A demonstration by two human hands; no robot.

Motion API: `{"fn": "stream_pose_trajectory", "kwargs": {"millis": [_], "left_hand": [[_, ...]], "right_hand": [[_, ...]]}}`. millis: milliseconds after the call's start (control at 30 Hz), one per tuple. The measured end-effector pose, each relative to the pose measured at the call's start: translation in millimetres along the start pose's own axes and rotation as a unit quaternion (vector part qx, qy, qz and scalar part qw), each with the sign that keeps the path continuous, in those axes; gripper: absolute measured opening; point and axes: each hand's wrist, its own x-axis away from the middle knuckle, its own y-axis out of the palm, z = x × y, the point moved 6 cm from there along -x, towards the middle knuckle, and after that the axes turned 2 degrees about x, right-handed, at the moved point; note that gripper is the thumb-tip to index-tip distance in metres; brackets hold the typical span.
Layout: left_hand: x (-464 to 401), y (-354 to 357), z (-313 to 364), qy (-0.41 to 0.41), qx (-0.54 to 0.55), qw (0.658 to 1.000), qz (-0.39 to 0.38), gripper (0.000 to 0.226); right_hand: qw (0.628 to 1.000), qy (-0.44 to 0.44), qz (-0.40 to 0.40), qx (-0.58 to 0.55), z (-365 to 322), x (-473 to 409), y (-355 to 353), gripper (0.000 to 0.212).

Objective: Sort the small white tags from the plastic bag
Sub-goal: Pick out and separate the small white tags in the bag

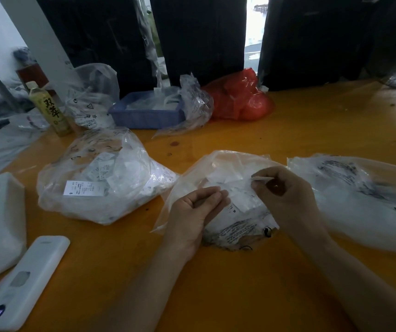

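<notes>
Tags | small white paper tags [237, 197] lay loose in crumpled clear plastic bag [218, 168] on orange surface [312, 130] | your right hand [285, 195] pinched one tag; left hand [199, 209] curled, grip unclear | likely featherlight, floppy, clingy; pinch by edges.

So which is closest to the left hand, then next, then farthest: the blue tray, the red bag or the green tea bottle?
From the left hand, in the head view:
1. Blue tray, straight behind it.
2. Red bag, behind and to the right.
3. Green tea bottle, far back-left.
The tray and red bag are fairly close to call.
</notes>
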Motion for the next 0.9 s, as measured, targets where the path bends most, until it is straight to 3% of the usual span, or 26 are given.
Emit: {"fn": "stream_pose_trajectory", "kwargs": {"millis": [233, 400, 533, 633, 733, 900], "left_hand": [[2, 2, 1, 0.006, -0.012, 1.0, -0.016, 0.018], [2, 3, 1, 0.013, -0.033, 0.999, -0.019, 0.018], [2, 2, 2, 0.023, -0.04, 0.999, -0.017, 0.018], [1, 1, 1, 0.023, -0.034, 0.999, -0.021, 0.02], [1, 1, 0, 0.025, -0.039, 0.998, -0.03, 0.022], [1, 2, 1, 0.043, -0.073, 0.996, -0.033, 0.028]], "right_hand": [[0.995, -0.064, -0.031, 0.073, -11, 5, 11, 0.029], [0.981, -0.113, -0.024, 0.153, -18, 6, 12, 0.019], [0.975, -0.143, -0.041, 0.164, -21, 7, 14, 0.016], [0.975, -0.159, -0.01, 0.154, -25, 8, 10, 0.015], [0.975, -0.16, -0.001, 0.153, -25, 8, 8, 0.014], [0.975, -0.126, -0.054, 0.177, -16, 6, 16, 0.015]]}}
